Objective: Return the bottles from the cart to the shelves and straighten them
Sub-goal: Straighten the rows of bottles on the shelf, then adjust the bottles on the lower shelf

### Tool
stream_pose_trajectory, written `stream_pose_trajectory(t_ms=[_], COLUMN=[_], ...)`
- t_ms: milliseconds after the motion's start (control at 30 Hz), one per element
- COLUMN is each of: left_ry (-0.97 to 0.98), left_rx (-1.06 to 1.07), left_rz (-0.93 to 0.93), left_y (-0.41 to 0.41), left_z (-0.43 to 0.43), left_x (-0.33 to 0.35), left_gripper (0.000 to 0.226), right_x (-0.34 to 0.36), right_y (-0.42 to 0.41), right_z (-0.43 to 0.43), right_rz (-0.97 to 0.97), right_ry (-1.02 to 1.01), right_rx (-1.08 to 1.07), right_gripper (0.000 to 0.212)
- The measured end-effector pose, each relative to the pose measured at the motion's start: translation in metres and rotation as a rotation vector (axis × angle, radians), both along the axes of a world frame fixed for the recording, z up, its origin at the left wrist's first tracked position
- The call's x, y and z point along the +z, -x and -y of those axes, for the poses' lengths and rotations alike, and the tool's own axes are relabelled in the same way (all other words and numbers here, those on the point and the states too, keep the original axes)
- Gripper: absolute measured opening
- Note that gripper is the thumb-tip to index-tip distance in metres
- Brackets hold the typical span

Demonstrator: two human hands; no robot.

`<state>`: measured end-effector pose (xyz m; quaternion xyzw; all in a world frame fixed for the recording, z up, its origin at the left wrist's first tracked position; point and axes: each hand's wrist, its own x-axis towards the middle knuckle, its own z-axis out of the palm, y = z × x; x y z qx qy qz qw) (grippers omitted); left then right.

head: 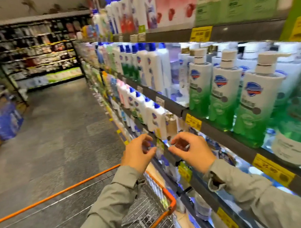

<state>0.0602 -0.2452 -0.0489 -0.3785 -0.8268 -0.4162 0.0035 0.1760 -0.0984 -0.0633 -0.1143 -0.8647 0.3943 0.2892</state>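
The shelves (175, 108) run along your right side, deep into the aisle, packed with upright stock. The cart (169, 195), a wire basket with an orange rim, stands just beside them, under your left forearm; what lies in it is too blurred to tell.

Both your arms, in grey-green sleeves (108, 205), reach forward to a shelf's front edge. Your left hand (138, 153) hangs above the cart's far corner. Its grip is loosely curled, thumb and forefinger nearly meeting, with nothing between them. Your right hand (192, 148) is level with it and near it, its grip also loosely curled and holding nothing. The dark shelf edge shows in the gap between the two hands.

The nearest bottles (156, 120) stand in a row just above and beyond your fingertips, apart from them. They are white, flat-sided and blue-capped, with a blue shield badge. Further right, one shelf up, stand pump bottles (255, 100), white fading to green at the base, with the same badge. Yellow price tags (193, 122) hang on the shelf edges.
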Motion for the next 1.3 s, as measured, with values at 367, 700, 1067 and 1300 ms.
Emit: stream_pose_trajectory(t_ms=[367,700,1067,1300], left_ry=[0.112,0.191,0.216,0.246], left_rx=[0.379,0.601,0.713,0.740], left_rz=[0.135,0.228,0.372,0.555], left_y=[0.009,-0.020,-0.002,0.039], left_z=[0.203,0.358,0.410,0.395], left_x=[-0.027,-0.075,-0.158,-0.233], left_gripper=[0.019,0.021,0.022,0.027], right_x=[-0.030,-0.077,-0.137,-0.210], right_y=[0.065,0.086,0.135,0.175], right_z=[0.159,0.282,0.331,0.333], right_rz=[0.121,0.286,0.540,0.733], right_ry=[0.025,-0.026,-0.084,-0.073], right_rx=[0.383,0.598,0.732,0.798], right_gripper=[0.023,0.011,0.013,0.027])
